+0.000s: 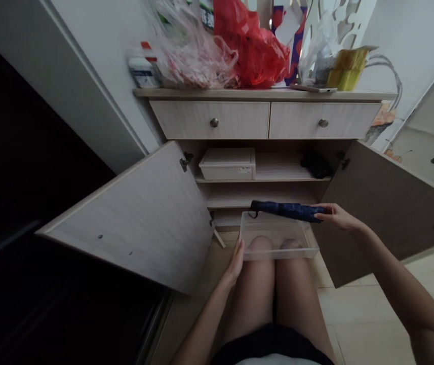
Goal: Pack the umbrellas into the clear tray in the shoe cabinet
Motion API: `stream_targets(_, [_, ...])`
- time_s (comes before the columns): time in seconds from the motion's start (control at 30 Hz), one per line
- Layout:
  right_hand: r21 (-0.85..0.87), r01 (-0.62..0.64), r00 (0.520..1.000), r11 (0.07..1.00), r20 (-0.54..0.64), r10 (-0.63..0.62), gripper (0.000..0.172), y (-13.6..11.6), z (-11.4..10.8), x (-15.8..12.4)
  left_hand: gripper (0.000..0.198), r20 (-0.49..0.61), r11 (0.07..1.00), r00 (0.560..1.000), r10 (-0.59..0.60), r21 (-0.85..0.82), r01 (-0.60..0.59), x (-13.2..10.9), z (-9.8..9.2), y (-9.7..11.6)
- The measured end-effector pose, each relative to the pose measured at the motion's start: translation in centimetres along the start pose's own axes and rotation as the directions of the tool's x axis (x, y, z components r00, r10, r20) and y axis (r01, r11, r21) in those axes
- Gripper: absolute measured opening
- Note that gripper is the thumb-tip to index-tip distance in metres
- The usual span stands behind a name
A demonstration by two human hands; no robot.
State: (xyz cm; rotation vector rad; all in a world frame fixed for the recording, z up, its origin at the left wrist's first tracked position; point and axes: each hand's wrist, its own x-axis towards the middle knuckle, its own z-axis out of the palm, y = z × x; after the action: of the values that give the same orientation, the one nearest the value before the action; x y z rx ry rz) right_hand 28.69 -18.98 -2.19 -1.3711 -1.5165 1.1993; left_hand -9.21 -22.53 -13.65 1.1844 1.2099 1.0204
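A folded dark blue umbrella point(292, 211) lies level above the far edge of a clear plastic box, its right end pinched by my right hand point(334, 215). The see-through box point(277, 253) rests on my knees, and nothing shows inside it. My left hand point(236, 261) grips the box at its left side. Behind them stands a pale wooden cabinet point(211, 112) with both doors swung outward. On its upper shelf sit a white lidded box point(226, 165) at the left and a black item point(315, 164) at the right.
The left door point(136, 218) and right door point(387, 208) flank my arms. Two closed drawers are above. On the cabinet top point(250, 94) are a clear bag point(194, 56), a red bag point(258, 53), a bottle point(143, 71), a phone point(313, 88) and a yellow container point(348, 68).
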Motion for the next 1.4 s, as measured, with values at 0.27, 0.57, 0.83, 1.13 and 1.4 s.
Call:
stream_targets(0.27, [-0.189, 0.055, 0.981, 0.980, 0.194, -0.017, 0.051, 1.3, 4.5, 1.4, 0.077, 0.000, 1.000, 1.000, -0.026, 0.011, 0.026, -0.1, -0.1, -0.2])
stream_targets(0.57, [-0.747, 0.256, 0.965, 0.614, 0.161, -0.206, 0.035, 1.1, 6.1, 1.7, 0.085, 0.044, 1.000, 0.999, -0.020, -0.010, 0.020, -0.5, -0.5, 1.0])
stream_targets(0.83, [-0.918, 0.202, 0.976, 0.342, 0.161, -0.143, 0.035, 1.8, 7.1, 2.1, 0.087, 0.036, 1.000, 0.999, -0.021, -0.007, 0.021, -0.6, -0.4, 1.1])
stream_targets(1.13, [-0.956, 0.215, 0.973, 0.199, 0.191, -0.130, 0.028, 2.0, 7.6, 3.2, 0.091, 0.061, 0.997, 0.997, -0.043, -0.056, 0.047, -0.7, -0.4, 1.0])
stream_targets(1.4, [-0.905, 0.243, 0.968, 0.348, 0.202, -0.151, 0.039, 0.7, 5.2, 4.4, 0.092, 0.020, 0.998, 0.998, -0.058, -0.012, 0.059, -0.3, -0.3, 0.8])
